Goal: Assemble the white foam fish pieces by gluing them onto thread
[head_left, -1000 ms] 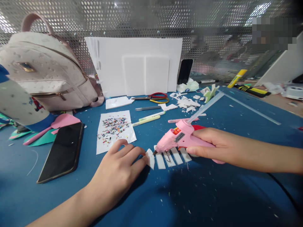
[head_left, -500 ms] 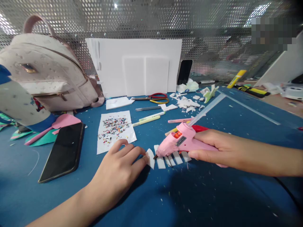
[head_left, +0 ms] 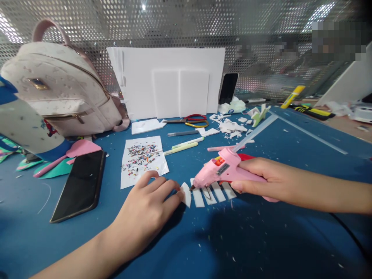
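My right hand (head_left: 258,178) is wrapped round a pink hot glue gun (head_left: 213,170), with a clear glue stick (head_left: 255,132) poking out of its back. The gun's dark nozzle touches or nearly touches a small pointed white foam piece (head_left: 186,194) on the blue table. Pinched at that piece's left edge are the thumb and fingertips of my left hand (head_left: 154,201). Several white strips (head_left: 199,197) lie side by side just to the right, partly under the gun. Left of them rests a white paper (head_left: 142,155) strewn with tiny coloured bits.
A black phone (head_left: 80,186) and a pale backpack (head_left: 64,89) are at left, beside a blue-and-white bottle (head_left: 31,124). Behind lie scissors (head_left: 188,121), pens (head_left: 181,148) and white scraps (head_left: 229,127). White boards (head_left: 139,85) lean at the back. The gun's cord (head_left: 348,232) runs right.
The view has shifted slightly, so everything sits a little further right. The glue gun's nozzle stays by the pointed foam piece, and my left hand keeps its pinch.
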`<action>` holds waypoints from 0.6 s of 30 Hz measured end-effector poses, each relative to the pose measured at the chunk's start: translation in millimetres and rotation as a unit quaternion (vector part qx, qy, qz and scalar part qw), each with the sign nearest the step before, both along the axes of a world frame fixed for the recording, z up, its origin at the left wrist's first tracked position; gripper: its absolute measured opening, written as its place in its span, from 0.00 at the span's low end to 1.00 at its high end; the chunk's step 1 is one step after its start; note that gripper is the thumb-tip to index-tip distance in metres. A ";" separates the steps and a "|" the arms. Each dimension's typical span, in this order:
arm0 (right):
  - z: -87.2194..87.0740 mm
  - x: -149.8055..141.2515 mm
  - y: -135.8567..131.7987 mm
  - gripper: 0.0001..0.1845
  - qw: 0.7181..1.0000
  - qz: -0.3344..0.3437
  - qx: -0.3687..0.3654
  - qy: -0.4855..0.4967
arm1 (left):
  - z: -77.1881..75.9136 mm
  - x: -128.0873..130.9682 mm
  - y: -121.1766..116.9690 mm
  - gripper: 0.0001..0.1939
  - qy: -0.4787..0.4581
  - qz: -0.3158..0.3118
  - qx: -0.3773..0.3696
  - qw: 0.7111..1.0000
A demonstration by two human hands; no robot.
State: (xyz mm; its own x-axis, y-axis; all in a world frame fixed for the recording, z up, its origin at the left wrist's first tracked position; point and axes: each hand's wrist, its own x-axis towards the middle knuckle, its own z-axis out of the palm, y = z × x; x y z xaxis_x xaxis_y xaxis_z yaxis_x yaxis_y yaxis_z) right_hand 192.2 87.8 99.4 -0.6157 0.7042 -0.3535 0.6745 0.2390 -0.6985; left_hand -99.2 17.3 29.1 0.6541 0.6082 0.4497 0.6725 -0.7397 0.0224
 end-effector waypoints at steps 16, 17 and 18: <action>0.9 0.0 1.0 0.26 1.000 0.001 -0.008 -0.018 | -0.1 0.8 -0.1 0.12 0.004 0.004 -0.001 1.000; 0.7 1.1 1.0 0.26 1.000 -0.002 -0.008 -0.017 | -0.1 0.8 -0.2 0.12 0.002 0.003 -0.002 1.000; 0.2 2.3 0.7 0.27 1.000 -0.007 -0.013 -0.021 | -0.2 0.8 -0.4 0.12 0.001 0.002 -0.002 1.000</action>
State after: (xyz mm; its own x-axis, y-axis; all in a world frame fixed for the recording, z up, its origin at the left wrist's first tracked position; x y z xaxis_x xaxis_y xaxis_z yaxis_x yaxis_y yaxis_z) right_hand 194.5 88.5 99.6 -0.5898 0.7033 -0.3969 0.7069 0.2119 -0.6749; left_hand -98.4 16.9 28.9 0.6521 0.6133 0.4457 0.6759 -0.7365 0.0245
